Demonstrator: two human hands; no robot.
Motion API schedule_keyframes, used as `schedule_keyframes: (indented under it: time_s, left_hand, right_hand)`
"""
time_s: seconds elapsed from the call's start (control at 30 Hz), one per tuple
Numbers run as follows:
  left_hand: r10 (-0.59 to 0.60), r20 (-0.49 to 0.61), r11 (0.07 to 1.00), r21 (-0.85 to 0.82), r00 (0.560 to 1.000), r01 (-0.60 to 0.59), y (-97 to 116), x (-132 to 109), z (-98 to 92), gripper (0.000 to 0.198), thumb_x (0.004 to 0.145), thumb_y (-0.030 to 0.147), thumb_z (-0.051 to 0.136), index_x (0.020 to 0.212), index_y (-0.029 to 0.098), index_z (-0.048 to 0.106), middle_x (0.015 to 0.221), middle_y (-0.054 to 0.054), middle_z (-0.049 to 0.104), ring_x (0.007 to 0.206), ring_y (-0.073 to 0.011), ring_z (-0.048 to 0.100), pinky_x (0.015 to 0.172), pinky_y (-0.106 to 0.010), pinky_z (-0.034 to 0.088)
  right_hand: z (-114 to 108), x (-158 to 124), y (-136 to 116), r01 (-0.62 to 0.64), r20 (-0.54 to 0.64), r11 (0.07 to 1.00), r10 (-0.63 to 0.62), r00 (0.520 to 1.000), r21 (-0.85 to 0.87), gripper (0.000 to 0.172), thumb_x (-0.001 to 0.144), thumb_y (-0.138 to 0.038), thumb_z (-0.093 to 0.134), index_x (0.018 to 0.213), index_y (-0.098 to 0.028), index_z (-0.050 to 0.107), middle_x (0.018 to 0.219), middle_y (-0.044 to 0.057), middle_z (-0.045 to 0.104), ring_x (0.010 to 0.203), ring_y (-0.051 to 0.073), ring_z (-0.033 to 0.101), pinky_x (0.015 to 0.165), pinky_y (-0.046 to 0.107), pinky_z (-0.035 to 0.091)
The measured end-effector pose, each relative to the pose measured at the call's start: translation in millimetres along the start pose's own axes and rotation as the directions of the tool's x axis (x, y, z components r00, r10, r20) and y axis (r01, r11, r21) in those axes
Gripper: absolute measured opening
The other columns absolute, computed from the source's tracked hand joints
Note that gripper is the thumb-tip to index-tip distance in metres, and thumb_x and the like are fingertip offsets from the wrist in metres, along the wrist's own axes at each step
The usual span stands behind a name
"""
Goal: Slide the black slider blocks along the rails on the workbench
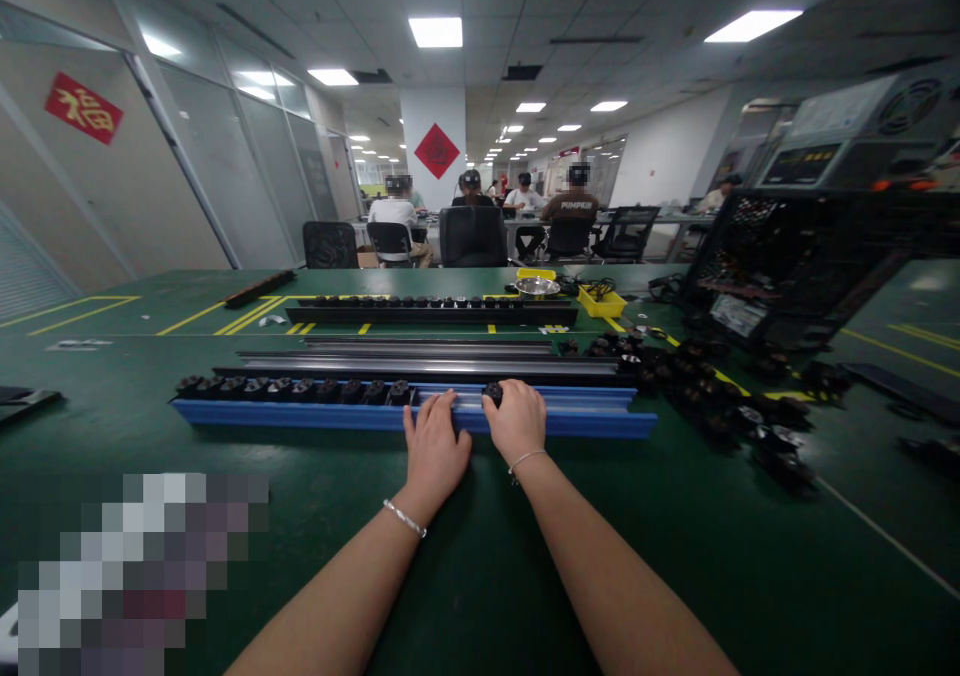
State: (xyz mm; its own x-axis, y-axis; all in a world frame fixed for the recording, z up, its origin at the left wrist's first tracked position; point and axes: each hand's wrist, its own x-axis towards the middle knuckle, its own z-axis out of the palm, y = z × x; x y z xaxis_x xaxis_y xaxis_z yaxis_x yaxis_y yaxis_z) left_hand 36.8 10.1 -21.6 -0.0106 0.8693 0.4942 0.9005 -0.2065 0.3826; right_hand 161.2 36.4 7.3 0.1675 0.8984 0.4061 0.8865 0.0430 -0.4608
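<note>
A long blue channel rail (300,418) lies across the table in front of me. Its left half carries a row of black round socket-like modules (328,392). My left hand (435,448) holds the rail's front wall near the middle, fingers reaching over the edge and thumb in front. Just to the right, my right hand (519,418) pinches a single black module (493,393) over the rail's channel. Its lower side is hidden by the hand and the wall, so I cannot tell whether it touches the rail.
Behind lie dark and silver rails (420,364) and a filled black rail (427,314). Loose black modules (705,381) pile up at right, near a yellow bin (601,302) and a black open-framed machine (780,266). A metal bowl (537,285) stands farther back. Several people sit beyond.
</note>
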Motion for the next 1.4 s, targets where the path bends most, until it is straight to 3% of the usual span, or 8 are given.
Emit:
schedule_keyframes:
  time_s: [1.4]
  left_hand:
    - [-0.001, 0.003, 1.0, 0.012, 1.0, 0.001, 3, -1, -3.2, 0.052, 0.072, 0.017, 0.049, 0.125, 0.018, 0.046, 0.127, -0.01, 0.056, 0.124, -0.0235, 0.042, 0.111, -0.052, 0.012]
  right_hand:
    - [-13, 2, 35, -0.017, -0.042, 0.998, 0.015, 0.999, -0.054, 0.027, 0.081, -0.03, 0.047, 0.097, -0.015, 0.062, 0.104, 0.012, 0.063, 0.1, 0.023, 0.052, 0.091, 0.034, 0.033]
